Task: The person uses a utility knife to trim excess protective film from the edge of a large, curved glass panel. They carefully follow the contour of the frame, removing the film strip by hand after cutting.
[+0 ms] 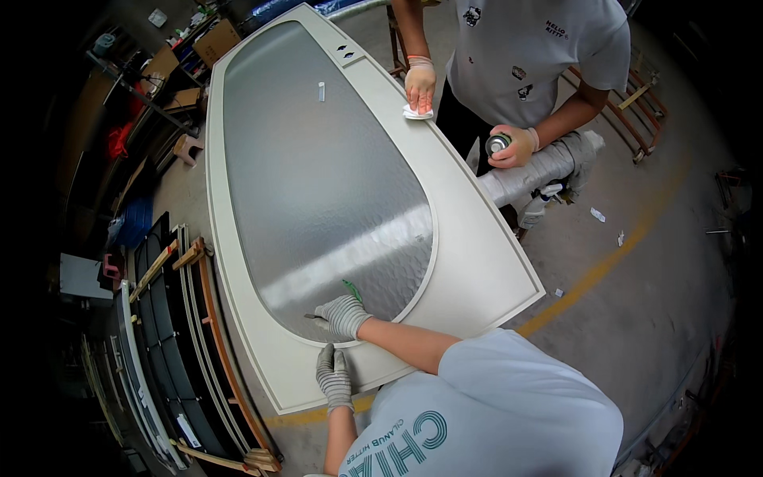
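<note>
A long cream door panel (477, 278) lies flat in front of me, with a textured glass pane (326, 207) inside a curved raised rim. Over the pane's near end, my right hand (345, 316), in a striped grey-white glove, is closed around a slim tool (352, 291). Its green end sticks up past the hand, and a grey tip shows at the left, close to the glass; its exact kind is unclear. My left hand (334, 377), gloved alike, rests on the cream border just below the rim, fingers stretched out and holding nothing.
Across the panel a co-worker presses a white cloth (418, 113) on the border and holds a spray can (499, 145). A wrapped roll (548, 168) and spray bottle (539, 205) are beside them. Framed panels (171, 334) stand at left. A small stool (187, 148) is farther back.
</note>
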Demonstrator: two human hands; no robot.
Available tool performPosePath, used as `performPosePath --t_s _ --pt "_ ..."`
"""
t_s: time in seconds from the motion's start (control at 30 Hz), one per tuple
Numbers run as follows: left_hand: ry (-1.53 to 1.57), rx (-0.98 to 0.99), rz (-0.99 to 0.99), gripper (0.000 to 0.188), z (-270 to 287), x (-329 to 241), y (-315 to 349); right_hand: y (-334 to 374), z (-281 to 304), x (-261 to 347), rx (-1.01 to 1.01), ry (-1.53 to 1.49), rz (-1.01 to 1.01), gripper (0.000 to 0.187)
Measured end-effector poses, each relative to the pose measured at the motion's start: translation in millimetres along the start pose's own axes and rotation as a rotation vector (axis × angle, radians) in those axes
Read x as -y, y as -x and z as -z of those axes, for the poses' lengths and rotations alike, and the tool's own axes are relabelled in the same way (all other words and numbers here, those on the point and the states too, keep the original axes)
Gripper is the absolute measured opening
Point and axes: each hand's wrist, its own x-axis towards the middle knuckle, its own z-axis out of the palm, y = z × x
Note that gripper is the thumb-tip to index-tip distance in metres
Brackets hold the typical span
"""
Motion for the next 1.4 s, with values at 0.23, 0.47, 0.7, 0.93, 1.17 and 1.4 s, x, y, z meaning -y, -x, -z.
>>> performPosePath --t_s 0.23,0.47,0.7,0.93,1.17,1.4 --pt "-0.278 0.036 -0.037 0.051 -6.4 13.4 3.5 1.8 6.1 2.4 0.039 0.013 0.002 0.032" --pt "-0.511 -0.017 -0.026 0.064 -13.4 0.1 6.9 2.7 -2.1 2.6 0.019 -0.013 0.012 0.032" --pt "-0.635 -0.112 -0.09 0.079 2.2 13.3 -23.6 -1.2 -5.4 3.5 -0.054 -0.047 0.016 0.03" --pt "-0.661 -0.109 -0.148 0.077 25.9 32.4 -76.3 -2.2 -9.6 3.7 -0.096 0.068 -0.035 0.031" --pt "-0.637 -0.241 -0.362 0.073 38.6 58.5 -120.2 -3.0 -18.0 -0.7 -0.139 0.052 -0.084 0.03" --pt "-0.63 -0.292 -0.479 0.069 37.5 62.2 -121.1 -5.9 -19.8 -1.3 -0.181 0.096 -0.119 0.029"
